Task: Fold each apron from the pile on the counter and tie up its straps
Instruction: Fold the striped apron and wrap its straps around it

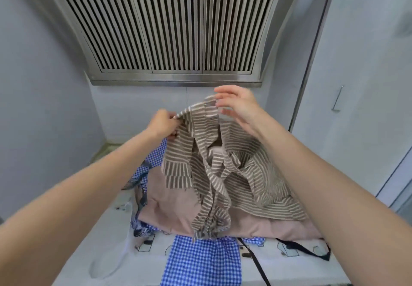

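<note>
The striped apron [214, 152] hangs in the centre of the frame, lifted off the pile [178, 205] by its upper edge. The left hand [163, 125] pinches that edge at centre left, fingers curled tight on the cloth. The right hand [236, 107], higher and just right of centre, has its fingers spread and loosely bent; the fingertips touch the raised corner of the cloth, though whether they actually pinch it is hard to tell.

The fabric looks light, thin and limp. It droops in deep folds and will not hold a shape, so it likely needs spreading flat on the counter [111, 259] before folding. The best holds are probably the two top corners, kept apart to let the body fall open. The straps [211, 196] dangle in a twisted tangle down the middle and could snag; their ends are lost in the bunched cloth low in the frame.

Beneath lie a pink apron [169, 205], a blue checked apron [200, 263] running off the bottom edge, and a dark patterned one [140, 185] at the left, mostly buried. A black strap [256, 261] trails at lower right. How many aprons the pile holds cannot be made out.
</note>
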A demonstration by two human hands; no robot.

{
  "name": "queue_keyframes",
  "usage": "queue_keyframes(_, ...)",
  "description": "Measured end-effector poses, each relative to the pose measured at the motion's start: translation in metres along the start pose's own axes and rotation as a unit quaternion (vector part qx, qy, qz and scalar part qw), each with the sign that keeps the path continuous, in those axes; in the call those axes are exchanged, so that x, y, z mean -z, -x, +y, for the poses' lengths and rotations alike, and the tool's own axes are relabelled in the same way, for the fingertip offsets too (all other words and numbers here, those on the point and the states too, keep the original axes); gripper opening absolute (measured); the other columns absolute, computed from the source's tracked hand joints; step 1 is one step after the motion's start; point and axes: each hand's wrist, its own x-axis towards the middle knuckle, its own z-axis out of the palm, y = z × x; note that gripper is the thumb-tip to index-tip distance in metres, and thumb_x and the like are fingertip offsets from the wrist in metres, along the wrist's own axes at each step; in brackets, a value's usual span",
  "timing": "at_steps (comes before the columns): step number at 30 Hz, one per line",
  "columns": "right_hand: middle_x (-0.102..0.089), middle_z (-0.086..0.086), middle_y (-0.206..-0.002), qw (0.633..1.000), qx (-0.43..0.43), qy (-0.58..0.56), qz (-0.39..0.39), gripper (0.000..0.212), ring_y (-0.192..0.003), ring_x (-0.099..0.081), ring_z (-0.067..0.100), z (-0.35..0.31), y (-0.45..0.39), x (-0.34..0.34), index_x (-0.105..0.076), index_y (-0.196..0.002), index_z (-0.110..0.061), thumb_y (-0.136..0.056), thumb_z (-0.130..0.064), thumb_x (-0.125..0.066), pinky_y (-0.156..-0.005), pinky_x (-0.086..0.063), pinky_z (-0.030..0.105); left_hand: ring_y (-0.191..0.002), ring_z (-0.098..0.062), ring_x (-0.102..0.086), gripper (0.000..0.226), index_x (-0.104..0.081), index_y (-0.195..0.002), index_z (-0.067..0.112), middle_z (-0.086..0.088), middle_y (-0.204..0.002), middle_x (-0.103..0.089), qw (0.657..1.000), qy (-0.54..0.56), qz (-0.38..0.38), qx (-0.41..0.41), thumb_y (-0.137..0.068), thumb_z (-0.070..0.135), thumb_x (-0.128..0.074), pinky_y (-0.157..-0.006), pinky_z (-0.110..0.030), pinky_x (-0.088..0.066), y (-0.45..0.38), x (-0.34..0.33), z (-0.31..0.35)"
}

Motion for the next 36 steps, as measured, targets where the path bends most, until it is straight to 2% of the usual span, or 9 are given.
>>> queue_keyframes(4, -0.037, 0.003, -0.13, 0.957, -0.096, 0.253, -0.1, 0.082, -0.071, -0.058, 0.02, -0.013, 0.021, 0.006, -0.023, -0.146, -0.02, -0.082, 0.0, -0.068, -0.05, -0.052, 0.019, -0.053, -0.01, -0.055, 0.026, -0.059, -0.073, 0.011, -0.005, -0.067, -0.056, 0.996, 0.025, 0.06, -0.067, -0.096, 0.01, -0.047, -0.054, -0.023, -0.048, -0.002, 0.052, 0.057)
queue_keyframes(9, -0.037, -0.001, -0.145, 0.955, -0.012, 0.28, -0.096, 0.093, -0.131, -0.039, 0.02, -0.019, 0.035, -0.052, -0.023, -0.146, -0.019, -0.074, -0.038, -0.077, -0.11, -0.034, 0.034, -0.072, -0.018, -0.052, 0.025, -0.064, -0.079, 0.006, -0.009, -0.073, -0.055, 0.979, -0.016, 0.081, -0.187, -0.094, 0.013, -0.046, -0.068, -0.031, -0.041, 0.014, 0.076, 0.122)
queue_keyframes(14, -0.059, 0.006, -0.126, 0.977, 0.007, 0.196, 0.085, 0.054, -0.116, -0.054, 0.026, -0.059, 0.02, -0.081, -0.053, -0.125, -0.015, -0.083, -0.046, -0.066, -0.09, -0.044, 0.033, -0.082, -0.018, -0.052, 0.02, -0.066, -0.092, 0.004, -0.004, -0.084, -0.057, 0.922, -0.127, 0.19, -0.314, -0.092, 0.014, -0.049, -0.069, -0.023, -0.035, 0.032, 0.108, 0.164)
queue_keyframes(19, -0.07, 0.01, -0.105, 0.981, -0.003, 0.194, 0.027, 0.018, -0.095, -0.066, 0.023, -0.083, 0.017, -0.045, -0.069, -0.103, -0.008, -0.087, -0.017, -0.066, -0.084, -0.053, 0.034, -0.084, -0.027, -0.053, 0.014, -0.053, -0.08, 0.004, -0.011, -0.081, -0.054, 0.877, -0.248, 0.256, -0.322, -0.09, 0.014, -0.052, -0.067, -0.029, -0.031, 0.026, 0.149, 0.152)
queue_keyframes(24, -0.057, 0.018, -0.111, 0.73, 0.072, 0.65, 0.197, 0.015, -0.112, -0.052, 0.035, -0.125, 0.011, -0.011, -0.059, -0.1, -0.004, -0.09, -0.001, -0.048, -0.074, -0.042, 0.037, -0.094, -0.033, -0.057, 0.017, -0.061, -0.092, 0.0, -0.018, -0.095, -0.062, 0.895, -0.231, 0.263, -0.278, -0.092, 0.013, -0.05, -0.069, -0.031, -0.034, 0.018, 0.157, 0.143)
queue_keyframes(26, -0.057, 0.018, -0.116, 0.695, 0.084, 0.669, 0.249, 0.018, -0.108, -0.053, 0.036, -0.153, 0.006, 0.008, -0.06, -0.105, -0.002, -0.089, -0.001, -0.05, -0.074, -0.043, 0.038, -0.097, -0.035, -0.056, 0.018, -0.062, -0.096, 0.0, -0.019, -0.1, -0.063, 0.887, -0.216, 0.296, -0.28, -0.092, 0.013, -0.049, -0.07, -0.031, -0.034, 0.017, 0.162, 0.15)
queue_keyframes(29, -0.063, 0.013, -0.091, 0.753, 0.143, 0.562, 0.311, 0.015, -0.081, -0.061, 0.03, -0.167, 0.008, 0.011, -0.064, -0.095, -0.003, -0.087, -0.004, -0.052, -0.064, -0.045, 0.031, -0.091, -0.032, -0.055, 0.021, -0.059, -0.099, 0.0, -0.017, -0.096, -0.06, 0.886, -0.202, 0.315, -0.274, -0.094, 0.016, -0.046, -0.07, -0.033, -0.035, 0.013, 0.166, 0.151)
queue_keyframes(33, -0.046, 0.006, -0.053, 0.807, -0.144, 0.569, -0.06, 0.02, -0.036, -0.044, 0.013, -0.112, 0.033, -0.009, -0.05, -0.069, -0.006, -0.086, -0.005, -0.062, -0.037, -0.035, 0.019, -0.061, -0.022, -0.052, 0.028, -0.061, -0.086, 0.0, -0.009, -0.073, -0.055, 0.914, -0.336, 0.143, -0.178, -0.097, 0.02, -0.045, -0.051, -0.028, -0.039, 0.001, 0.153, 0.125)
queue_keyframes(36, -0.042, 0.006, -0.036, 0.819, -0.19, 0.541, 0.02, 0.024, -0.023, -0.038, 0.011, -0.099, 0.036, 0.027, -0.043, -0.067, -0.005, -0.089, 0.004, -0.049, -0.03, -0.029, 0.012, -0.05, -0.013, -0.051, 0.029, -0.059, -0.073, 0.006, -0.005, -0.063, -0.054, 0.908, -0.378, -0.021, -0.181, -0.096, 0.021, -0.049, -0.046, -0.02, -0.041, 0.001, 0.14, 0.116)
